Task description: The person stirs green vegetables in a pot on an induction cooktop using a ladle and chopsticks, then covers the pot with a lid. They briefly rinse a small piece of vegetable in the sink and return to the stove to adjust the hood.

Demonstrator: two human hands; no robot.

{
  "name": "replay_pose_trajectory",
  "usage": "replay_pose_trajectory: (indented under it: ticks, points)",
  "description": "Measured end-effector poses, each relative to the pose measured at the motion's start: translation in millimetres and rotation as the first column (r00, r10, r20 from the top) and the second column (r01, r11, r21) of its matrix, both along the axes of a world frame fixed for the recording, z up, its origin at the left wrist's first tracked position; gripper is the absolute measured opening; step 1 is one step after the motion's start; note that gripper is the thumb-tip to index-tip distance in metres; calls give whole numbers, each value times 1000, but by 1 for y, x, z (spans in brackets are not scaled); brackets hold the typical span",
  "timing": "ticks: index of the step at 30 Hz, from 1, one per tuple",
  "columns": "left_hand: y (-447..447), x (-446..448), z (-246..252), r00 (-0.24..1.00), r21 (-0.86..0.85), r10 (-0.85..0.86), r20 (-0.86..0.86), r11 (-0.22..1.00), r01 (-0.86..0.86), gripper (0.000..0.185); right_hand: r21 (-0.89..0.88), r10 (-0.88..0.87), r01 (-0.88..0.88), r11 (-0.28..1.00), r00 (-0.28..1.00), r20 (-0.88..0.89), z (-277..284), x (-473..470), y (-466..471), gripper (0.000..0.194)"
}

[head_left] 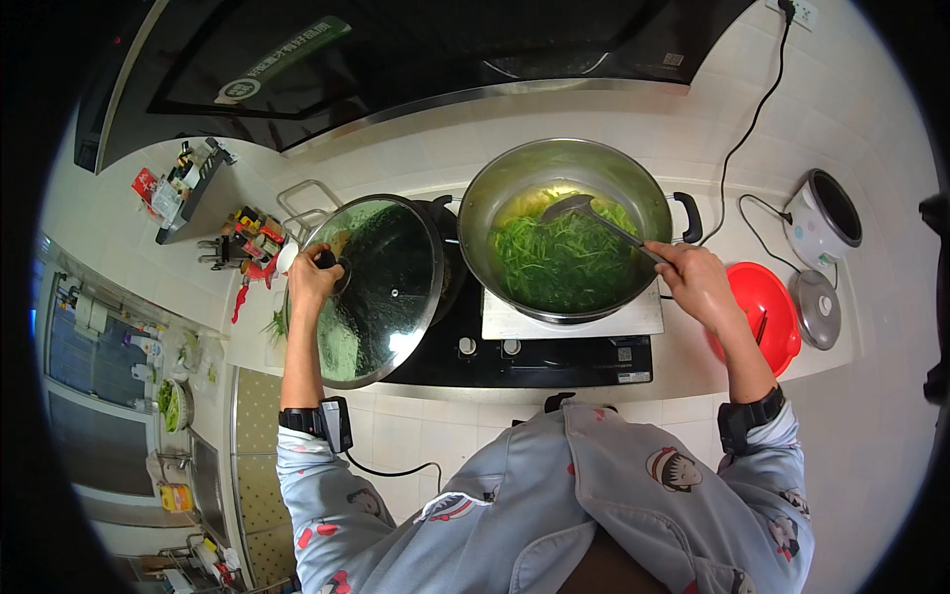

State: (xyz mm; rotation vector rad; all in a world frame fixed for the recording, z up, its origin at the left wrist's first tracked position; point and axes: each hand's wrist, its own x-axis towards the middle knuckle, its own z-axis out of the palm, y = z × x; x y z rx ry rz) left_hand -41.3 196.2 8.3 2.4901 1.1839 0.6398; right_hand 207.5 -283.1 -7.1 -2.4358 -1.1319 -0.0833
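A large steel pot (pixel 475 223) with black side handles stands at the right of the stove. Chopped green vegetables (pixel 560 260) lie in liquid inside it. My right hand (pixel 690 278) grips the handle of a metal spatula (pixel 616 234), its blade resting among the greens. To the left, my left hand (pixel 315 275) holds the black knob of a glass lid (pixel 386 312) with a steel rim. Droplets cover the lid's glass. It hangs tilted over the left side of the stove, partly hiding a dark pan (pixel 449 286) behind it.
At right are a red plastic basin (pixel 757 297), a grey lid (pixel 816 308) and a white rice cooker (pixel 809 223); a black cord (pixel 753 122) runs down the wall. A range hood (pixel 445 52) overhangs the stove (pixel 564 364). Seasoning bottles (pixel 256 234) fill the left corner.
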Motion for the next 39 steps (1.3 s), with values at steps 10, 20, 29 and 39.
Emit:
replay_pose_trajectory:
  ticks: [10, 20, 29, 39]
  points:
    - [2, -2, 0, 1000, 16, 3, -11, 1000, -3, 51, 65, -31, 40, 997, 990, -141, 13, 5, -21, 31]
    - [11, -4, -7, 1000, 26, 12, 4, 1000, -12, 50, 1, -247, 258, 966, 925, -289, 31, 1, -42, 27]
    - [2, -4, 3, 1000, 29, 1, -18, 1000, -1, 49, 12, -149, 158, 987, 955, -257, 39, 0, -56, 29]
    - [4, -4, 0, 1000, 20, 0, -7, 1000, 0, 52, -30, -183, 182, 983, 947, -265, 61, -11, -66, 29]
